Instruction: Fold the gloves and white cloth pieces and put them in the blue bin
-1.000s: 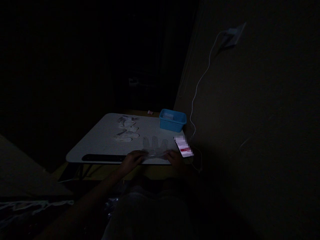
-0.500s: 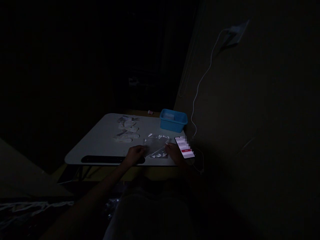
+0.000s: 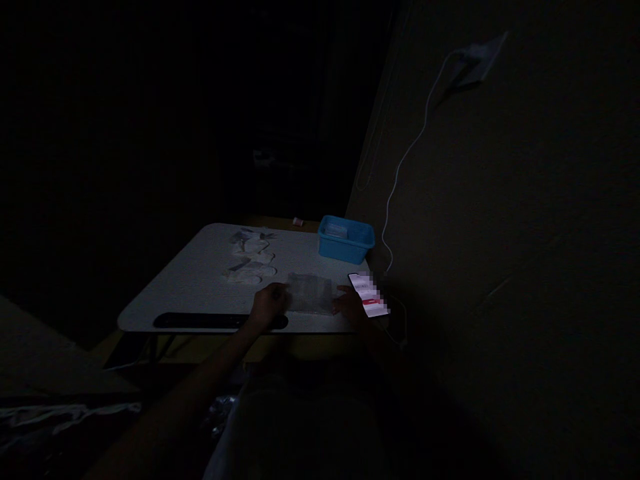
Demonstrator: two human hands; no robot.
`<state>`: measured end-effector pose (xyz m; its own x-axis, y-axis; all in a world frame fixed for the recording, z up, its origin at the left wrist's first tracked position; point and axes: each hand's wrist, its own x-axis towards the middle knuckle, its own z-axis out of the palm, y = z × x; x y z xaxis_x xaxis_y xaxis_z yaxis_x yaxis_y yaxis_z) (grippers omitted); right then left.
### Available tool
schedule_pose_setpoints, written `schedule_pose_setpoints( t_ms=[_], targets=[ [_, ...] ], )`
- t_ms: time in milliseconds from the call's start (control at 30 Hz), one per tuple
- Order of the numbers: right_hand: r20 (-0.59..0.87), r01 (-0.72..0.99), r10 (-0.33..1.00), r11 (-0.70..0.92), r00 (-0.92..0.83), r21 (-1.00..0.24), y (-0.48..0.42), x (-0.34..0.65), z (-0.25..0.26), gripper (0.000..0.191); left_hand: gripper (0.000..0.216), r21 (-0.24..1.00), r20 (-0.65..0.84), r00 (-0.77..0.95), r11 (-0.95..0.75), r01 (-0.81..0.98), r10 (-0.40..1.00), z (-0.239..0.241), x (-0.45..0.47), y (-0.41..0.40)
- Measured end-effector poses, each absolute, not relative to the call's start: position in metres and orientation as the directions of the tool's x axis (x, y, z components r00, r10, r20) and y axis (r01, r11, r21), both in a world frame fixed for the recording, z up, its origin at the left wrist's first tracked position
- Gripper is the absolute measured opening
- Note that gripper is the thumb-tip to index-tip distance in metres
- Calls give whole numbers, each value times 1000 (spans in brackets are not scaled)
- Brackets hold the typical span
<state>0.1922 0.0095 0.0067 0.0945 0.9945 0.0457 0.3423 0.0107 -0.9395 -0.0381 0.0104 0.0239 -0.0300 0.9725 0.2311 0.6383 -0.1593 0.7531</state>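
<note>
A clear plastic bag (image 3: 311, 293) lies flat near the front of a white table (image 3: 185, 280). At its left edge, my left hand (image 3: 267, 307) is closed with the fingertips pinched on the plastic. My right hand (image 3: 351, 305) is beside the bag's right edge, its thumb and a finger apart and pointing at the bag. Whether those fingertips touch the plastic is hard to see in the dim light. Left of the bag, several pale, flat pieces, perhaps in clear wrapping (image 3: 253, 260), lie in an overlapping column.
A blue plastic basket (image 3: 345, 251) with something pale inside stands at the back right. A lit phone (image 3: 367, 293) lies right of my right hand. A white cable (image 3: 399, 167) hangs from a wall socket. Beyond the table's far edge is a small spool-like object (image 3: 298, 221).
The bag now lies flatter and looks duller, its shiny creases gone. My right hand's fingers have moved apart from their hold on the right edge. My left hand stays at the left edge.
</note>
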Motion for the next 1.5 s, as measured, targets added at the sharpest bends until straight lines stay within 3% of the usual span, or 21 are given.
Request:
schedule_pose_setpoints(
  t_ms=[200,333,633,833,1133,1500],
  targets=[
    [88,394,990,39,107,-918,9,191,13,28,23,797,258,-58,-179,577,964,18,-44,9],
    [73,371,993,33,95,-928,5,187,18,34,27,829,224,-32,-173,532,974,18,-46,5],
    [125,518,988,63,86,-853,2,188,21,29,21,766,231,46,-211,607,972,22,-48,2],
    [120,402,990,80,75,-912,5,191,16,32,23,767,245,55,-228,600,968,22,-44,1],
    [-83,-48,997,-83,6,-995,-2,190,20,45,25,794,269,39,-245,556,962,16,-43,2],
    [-101,75,989,-93,-107,-993,-7,179,28,55,20,777,270,23,-232,585,963,21,-41,0]
  ],
)
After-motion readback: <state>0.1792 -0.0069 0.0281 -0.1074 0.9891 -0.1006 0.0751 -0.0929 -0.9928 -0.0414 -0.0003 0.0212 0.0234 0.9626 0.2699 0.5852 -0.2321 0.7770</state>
